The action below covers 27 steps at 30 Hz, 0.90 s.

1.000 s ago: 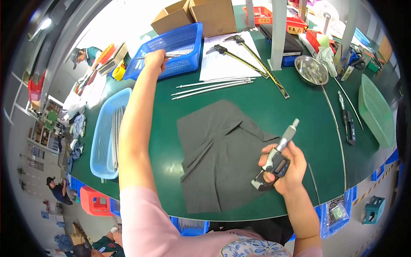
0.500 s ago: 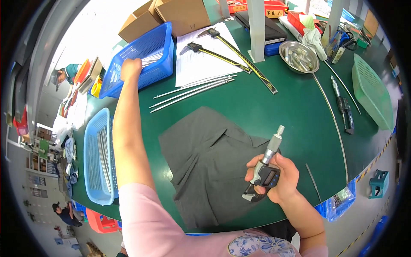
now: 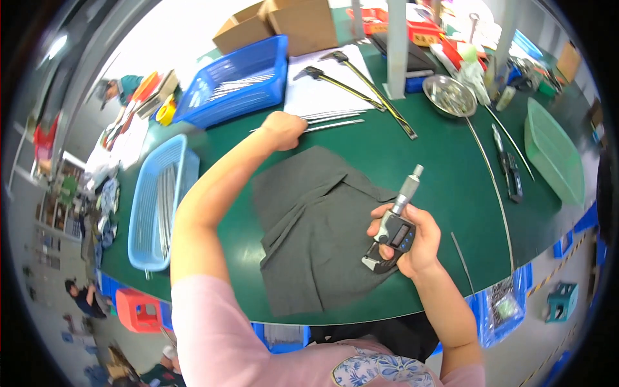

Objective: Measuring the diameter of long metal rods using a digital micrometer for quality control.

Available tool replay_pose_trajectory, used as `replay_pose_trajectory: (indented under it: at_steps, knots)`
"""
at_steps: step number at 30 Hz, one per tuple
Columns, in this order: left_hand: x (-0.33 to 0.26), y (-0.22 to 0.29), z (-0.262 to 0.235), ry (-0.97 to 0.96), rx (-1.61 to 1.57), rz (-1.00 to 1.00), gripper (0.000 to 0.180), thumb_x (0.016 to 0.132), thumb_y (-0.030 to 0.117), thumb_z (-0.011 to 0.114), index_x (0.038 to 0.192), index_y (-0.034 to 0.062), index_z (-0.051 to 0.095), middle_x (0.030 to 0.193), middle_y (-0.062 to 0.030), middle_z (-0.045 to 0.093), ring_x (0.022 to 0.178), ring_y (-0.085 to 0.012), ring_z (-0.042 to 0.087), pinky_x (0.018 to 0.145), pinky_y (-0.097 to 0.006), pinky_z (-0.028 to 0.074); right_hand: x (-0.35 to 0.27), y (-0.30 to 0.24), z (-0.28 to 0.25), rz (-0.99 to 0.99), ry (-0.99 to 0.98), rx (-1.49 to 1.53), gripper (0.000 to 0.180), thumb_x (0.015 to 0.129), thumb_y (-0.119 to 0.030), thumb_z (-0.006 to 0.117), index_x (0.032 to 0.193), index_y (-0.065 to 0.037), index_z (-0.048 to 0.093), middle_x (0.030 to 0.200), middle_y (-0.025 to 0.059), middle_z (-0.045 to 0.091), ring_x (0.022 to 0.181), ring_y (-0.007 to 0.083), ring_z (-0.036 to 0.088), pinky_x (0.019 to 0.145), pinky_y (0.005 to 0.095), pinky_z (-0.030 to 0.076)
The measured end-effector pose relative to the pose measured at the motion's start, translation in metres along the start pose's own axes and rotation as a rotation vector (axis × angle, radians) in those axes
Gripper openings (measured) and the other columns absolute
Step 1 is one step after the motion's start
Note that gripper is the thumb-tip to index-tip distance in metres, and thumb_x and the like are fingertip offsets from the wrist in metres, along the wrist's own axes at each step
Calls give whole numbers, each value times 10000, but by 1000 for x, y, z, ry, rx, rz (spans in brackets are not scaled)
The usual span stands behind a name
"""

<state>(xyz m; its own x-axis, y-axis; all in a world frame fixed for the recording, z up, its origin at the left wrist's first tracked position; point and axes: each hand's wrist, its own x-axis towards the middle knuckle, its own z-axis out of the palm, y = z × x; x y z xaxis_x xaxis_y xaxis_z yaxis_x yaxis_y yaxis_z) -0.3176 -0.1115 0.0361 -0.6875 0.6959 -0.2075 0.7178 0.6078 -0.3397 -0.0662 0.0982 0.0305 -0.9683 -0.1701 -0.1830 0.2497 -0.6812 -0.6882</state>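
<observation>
My right hand (image 3: 418,244) grips a digital micrometer (image 3: 394,233), its grey thimble tilted up and its jaw end over a dark grey cloth (image 3: 316,226). At the far middle of the table, my left hand (image 3: 284,131) has its fingers closed on a thin metal rod (image 3: 335,124), near its left end. Two or so similar rods lie just beyond, partly covered by that hand. Behind the hand stands a blue basket (image 3: 238,106) with more rods in it. A light blue basket (image 3: 147,213) at the left also holds rods.
Two calipers (image 3: 351,90) lie across a paper sheet. A metal bowl (image 3: 445,97) of small parts, a second micrometer (image 3: 508,164) and a green basket (image 3: 548,155) are at the right. A post (image 3: 396,51) rises at the back. Cardboard boxes (image 3: 300,29) stand beyond the blue basket.
My left hand has come out of the blue basket, moving right and nearer to the rods on the table. My right hand still holds the micrometer. The whole view has shifted somewhat.
</observation>
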Motion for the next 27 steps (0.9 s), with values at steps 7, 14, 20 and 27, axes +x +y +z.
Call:
replay_pose_trajectory:
  at_steps: [7, 14, 20, 27]
  knots:
    - [-53, 53, -47, 770, -357, -172, 135, 710, 89, 481, 820, 13, 462, 763, -181, 529, 590, -334, 549, 546, -417, 449, -7, 3, -3, -87, 72, -37, 287, 743, -163, 523, 947, 38, 508, 731, 148, 581, 407, 128, 447, 381, 217, 364]
    - [-123, 157, -72, 1085, -1974, -227, 94, 852, 129, 415, 864, 43, 378, 724, -45, 469, 508, -124, 535, 461, -252, 472, -11, 8, 10, -257, 120, -302, 307, 692, -70, 628, 952, 34, 503, 768, 140, 581, 423, 95, 440, 393, 200, 362]
    - [-134, 164, -46, 987, -2317, -332, 93, 841, 131, 447, 884, 48, 443, 799, -72, 499, 652, -160, 555, 562, -291, 499, -11, 8, 11, -300, 70, -367, 237, 676, -6, 637, 882, 14, 521, 706, 71, 559, 436, 75, 447, 396, 179, 343]
    - [-134, 185, -20, 528, -2496, -139, 143, 819, 116, 537, 895, 10, 478, 893, -154, 574, 792, -226, 609, 658, -283, 532, -7, 1, 5, -291, 104, -539, 224, 673, -30, 650, 864, 19, 544, 689, 69, 580, 467, 67, 471, 398, 180, 358]
